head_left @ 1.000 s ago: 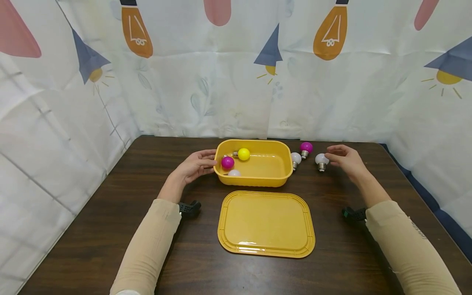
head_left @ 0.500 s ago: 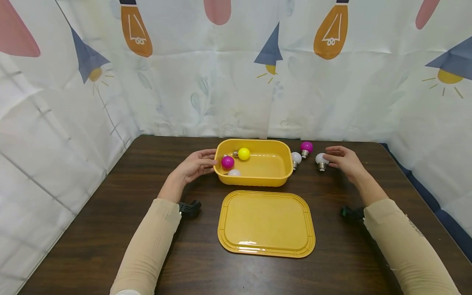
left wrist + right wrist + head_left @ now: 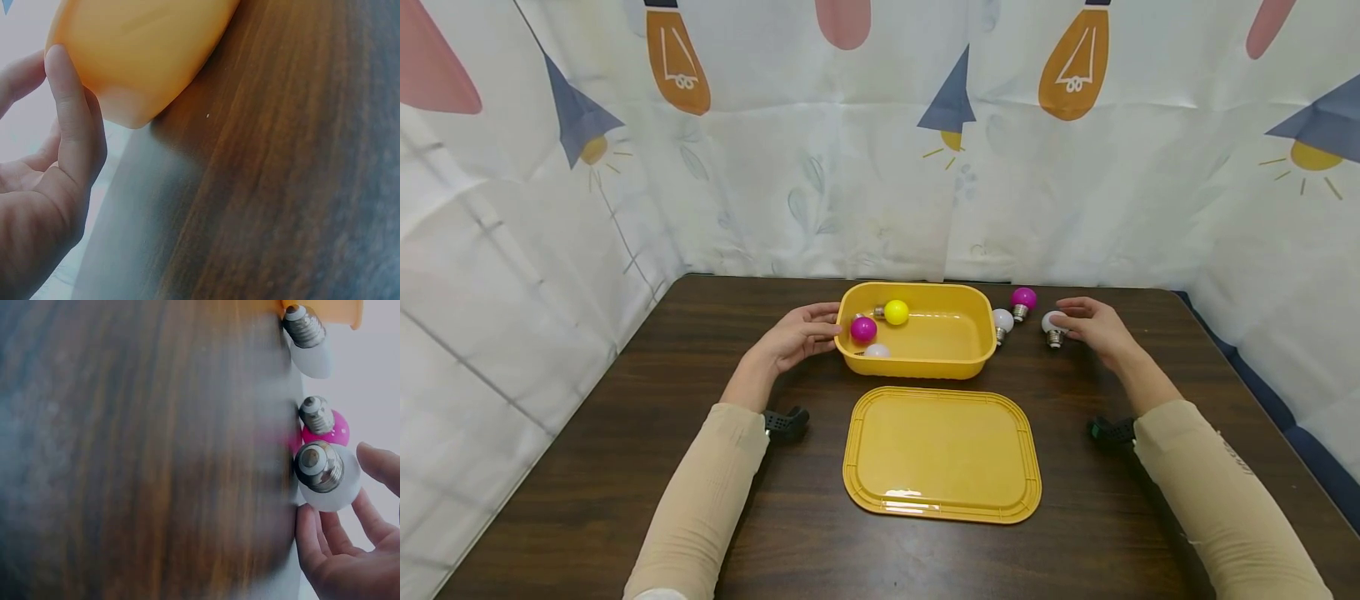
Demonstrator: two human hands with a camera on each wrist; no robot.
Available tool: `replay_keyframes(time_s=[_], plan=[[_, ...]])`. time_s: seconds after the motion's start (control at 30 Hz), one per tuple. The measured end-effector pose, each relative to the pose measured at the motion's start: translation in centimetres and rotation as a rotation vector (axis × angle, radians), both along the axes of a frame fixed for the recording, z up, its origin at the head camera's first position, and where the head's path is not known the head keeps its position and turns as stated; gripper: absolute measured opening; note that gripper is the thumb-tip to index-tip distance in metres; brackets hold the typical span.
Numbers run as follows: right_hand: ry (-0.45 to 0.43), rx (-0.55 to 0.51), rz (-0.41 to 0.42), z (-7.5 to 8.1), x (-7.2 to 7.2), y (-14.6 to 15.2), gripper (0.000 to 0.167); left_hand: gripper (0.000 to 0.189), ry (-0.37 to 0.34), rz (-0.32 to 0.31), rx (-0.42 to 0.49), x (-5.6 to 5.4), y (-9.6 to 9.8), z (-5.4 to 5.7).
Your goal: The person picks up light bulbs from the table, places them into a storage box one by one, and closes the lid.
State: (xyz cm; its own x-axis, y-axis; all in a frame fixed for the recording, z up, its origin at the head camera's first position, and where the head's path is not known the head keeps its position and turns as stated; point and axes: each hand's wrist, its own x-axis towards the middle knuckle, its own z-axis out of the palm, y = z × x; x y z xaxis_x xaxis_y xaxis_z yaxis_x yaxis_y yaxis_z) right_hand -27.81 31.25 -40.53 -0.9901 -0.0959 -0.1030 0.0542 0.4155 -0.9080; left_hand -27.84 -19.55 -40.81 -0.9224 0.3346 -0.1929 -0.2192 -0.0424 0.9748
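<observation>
My left hand [image 3: 800,337] touches the left end of a yellow plastic box [image 3: 917,368], fingertips at its wall; the wrist view shows the box's outer side [image 3: 144,50] against them. Inside lie a yellow bulb [image 3: 896,312], a magenta bulb [image 3: 862,330] and a white bulb [image 3: 877,351]. To the right, my right hand [image 3: 1097,327] reaches round a white bulb [image 3: 1052,322], thumb and fingers spread at its globe. In the right wrist view this bulb [image 3: 331,481] has its metal screw base toward the camera, with a slim gap by the thumb.
Between box and right hand lie another white bulb [image 3: 1002,321] and a magenta bulb [image 3: 1023,298]. A flat yellow lid [image 3: 942,454] lies in front of the box on the dark wooden table [image 3: 775,517]. A printed white curtain [image 3: 865,192] hangs behind.
My right hand has moved slightly left, its fingers coming further over the white bulb, which stays about where it was. The left hand and the box have kept still.
</observation>
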Motion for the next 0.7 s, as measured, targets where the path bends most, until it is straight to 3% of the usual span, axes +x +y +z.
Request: replay_keyframes(time_s=[0.53, 0.7], plan=[[-0.007, 0.017, 0.004, 0.01, 0.02, -0.22, 0.066, 0.058, -0.008, 0.007, -0.001, 0.09, -0.03, 0.08], [-0.010, 0.039, 0.021, -0.02, 0.01, -0.06, 0.064, 0.060, 0.007, -0.023, 0.014, 0.03, -0.16, -0.05]])
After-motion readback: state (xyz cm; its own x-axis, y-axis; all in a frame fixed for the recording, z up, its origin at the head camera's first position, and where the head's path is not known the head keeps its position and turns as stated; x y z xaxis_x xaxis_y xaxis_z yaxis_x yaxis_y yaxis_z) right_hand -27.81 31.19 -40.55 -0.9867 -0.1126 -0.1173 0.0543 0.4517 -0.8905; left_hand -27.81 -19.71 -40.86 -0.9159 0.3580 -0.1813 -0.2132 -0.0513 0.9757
